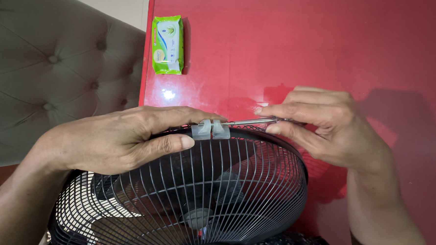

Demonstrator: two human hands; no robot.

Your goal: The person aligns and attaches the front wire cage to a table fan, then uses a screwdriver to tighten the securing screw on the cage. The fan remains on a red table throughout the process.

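Observation:
A black wire fan guard with dark blades behind it fills the lower middle of the head view. My left hand lies over the guard's upper rim, thumb pressed beside a small translucent plastic clip on that rim. My right hand grips a thin metal screwdriver whose shaft runs leftward into the clip. The handle is hidden inside my fingers.
A glossy red table top lies under the fan. A green and white pack of wet wipes rests near its far left corner. A grey tufted upholstered seat stands to the left.

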